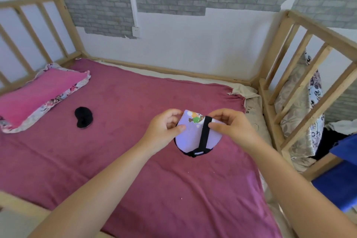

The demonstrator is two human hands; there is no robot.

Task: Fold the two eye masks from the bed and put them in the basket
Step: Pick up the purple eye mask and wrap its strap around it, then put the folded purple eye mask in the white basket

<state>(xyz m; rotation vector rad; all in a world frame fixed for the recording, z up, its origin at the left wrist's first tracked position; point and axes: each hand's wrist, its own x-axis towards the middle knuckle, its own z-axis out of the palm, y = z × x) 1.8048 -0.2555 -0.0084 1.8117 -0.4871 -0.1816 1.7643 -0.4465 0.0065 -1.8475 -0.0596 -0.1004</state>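
I hold a lilac eye mask (190, 139) with a cartoon print and a black strap above the maroon bed sheet (135, 160). It is doubled over, with the strap running down its front. My left hand (166, 125) pinches its upper left edge. My right hand (229, 123) pinches the upper right edge over the strap. A black eye mask (84, 117) lies folded on the sheet to the left, near the pillow. No basket is in view.
A pink pillow (38, 96) with a floral border lies at the left. Wooden bed rails (301, 87) stand at the right and the far left. Patterned bedding hangs behind the right rail, and a blue object (340, 183) sits at the right edge.
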